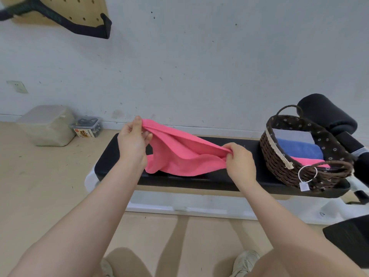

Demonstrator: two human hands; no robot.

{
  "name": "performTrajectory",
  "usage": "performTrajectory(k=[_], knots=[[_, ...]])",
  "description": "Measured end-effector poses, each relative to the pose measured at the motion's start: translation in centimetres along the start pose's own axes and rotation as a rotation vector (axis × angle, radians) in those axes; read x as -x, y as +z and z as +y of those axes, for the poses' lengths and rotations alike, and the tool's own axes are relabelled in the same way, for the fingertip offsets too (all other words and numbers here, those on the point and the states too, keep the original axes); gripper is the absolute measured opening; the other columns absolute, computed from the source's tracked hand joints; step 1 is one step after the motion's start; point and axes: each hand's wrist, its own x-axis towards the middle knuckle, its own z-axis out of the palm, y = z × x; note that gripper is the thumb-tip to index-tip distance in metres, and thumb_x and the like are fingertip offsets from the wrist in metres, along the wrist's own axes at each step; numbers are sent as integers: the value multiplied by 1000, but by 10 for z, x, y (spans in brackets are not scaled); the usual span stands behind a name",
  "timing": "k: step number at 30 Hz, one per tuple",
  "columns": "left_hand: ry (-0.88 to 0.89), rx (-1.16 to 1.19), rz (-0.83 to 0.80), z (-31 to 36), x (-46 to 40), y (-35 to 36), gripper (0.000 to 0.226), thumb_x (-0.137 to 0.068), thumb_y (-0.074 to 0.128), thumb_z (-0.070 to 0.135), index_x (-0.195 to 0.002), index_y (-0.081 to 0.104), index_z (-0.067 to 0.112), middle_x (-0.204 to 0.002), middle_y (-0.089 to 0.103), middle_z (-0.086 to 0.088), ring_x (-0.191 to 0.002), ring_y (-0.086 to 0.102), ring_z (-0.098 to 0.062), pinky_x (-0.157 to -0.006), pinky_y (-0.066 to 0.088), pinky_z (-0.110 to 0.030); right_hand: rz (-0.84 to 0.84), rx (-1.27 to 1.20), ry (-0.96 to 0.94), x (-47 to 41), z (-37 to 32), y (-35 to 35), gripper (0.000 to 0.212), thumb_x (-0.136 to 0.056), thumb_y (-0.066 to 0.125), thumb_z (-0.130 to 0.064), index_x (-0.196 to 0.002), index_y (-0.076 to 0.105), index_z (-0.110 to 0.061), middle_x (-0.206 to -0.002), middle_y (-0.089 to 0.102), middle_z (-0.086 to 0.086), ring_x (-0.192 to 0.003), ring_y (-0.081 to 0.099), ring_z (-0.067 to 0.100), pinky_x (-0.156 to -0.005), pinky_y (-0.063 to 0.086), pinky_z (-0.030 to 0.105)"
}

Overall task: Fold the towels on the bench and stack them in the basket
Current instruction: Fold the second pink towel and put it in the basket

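Pink towel (179, 156) was held above the bench's (111, 156) left end, pinched shut by left hand (132, 141) and right hand (238, 161). Risk: sagging middle could fold crooked; basket (279, 158) at right end.

Even, soft indoor light, moderately bright, no glare; wall (199, 56) reads flat grey-white. Faint diffuse shadows only: two pale streaks on the floor (30, 176) near the feet, a darker band under the bench (199, 182). Strong wide-angle bowing at the edges, forearms stretched toward the bottom corners; peg board (60, 9) and hanging strap (65, 23) at top left smeared, whole frame slightly soft.
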Motion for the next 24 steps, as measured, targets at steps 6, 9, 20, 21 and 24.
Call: performTrajectory(k=[6,9,20,21,24], knots=[[28,22,31,4,19,4,21,-96,50,27,-78,49,18,-72,57,5,-58,54,-4,-54,48,-15,160,-283,247,-6,-6,-40,18,-95,39,-17,-105,53,-12,-86,57,4,-76,54,27,-62,42,31],[79,17,22,12,25,10,20,-97,49,26,-78,48,19,-72,60,5,-58,60,-7,-49,42,-18,118,-956,481,-5,-21,-61,16,-97,33,-14,-89,47,-15,-59,46,2,-39,43,11,-35,31,17],[227,-186,-32,42,8,38,22,-97,43,16,-75,46,15,-65,62,-6,-41,59,-4,-39,42,-14,107,-1473,490,-45,-50,-108,24,-93,33,-1,-91,52,-16,-36,46,-5,-27,38,4,-31,28,11],[172,-154,-30,40,0,41,22,-98,41,15,-77,46,13,-68,62,-7,-42,61,-3,-40,44,-14,64,-1466,538,-52,-47,-100,25,-94,34,-1,-86,52,-16,-35,48,-5,-27,41,4,-32,31,11],[-39,-73,-22,28,-30,50,18,-99,39,12,-83,48,8,-75,60,-10,-44,63,-3,-42,48,-12,-8,-1350,617,-74,-36,-74,23,-95,35,0,-85,51,-12,-36,54,-3,-29,50,5,-34,39,11]])
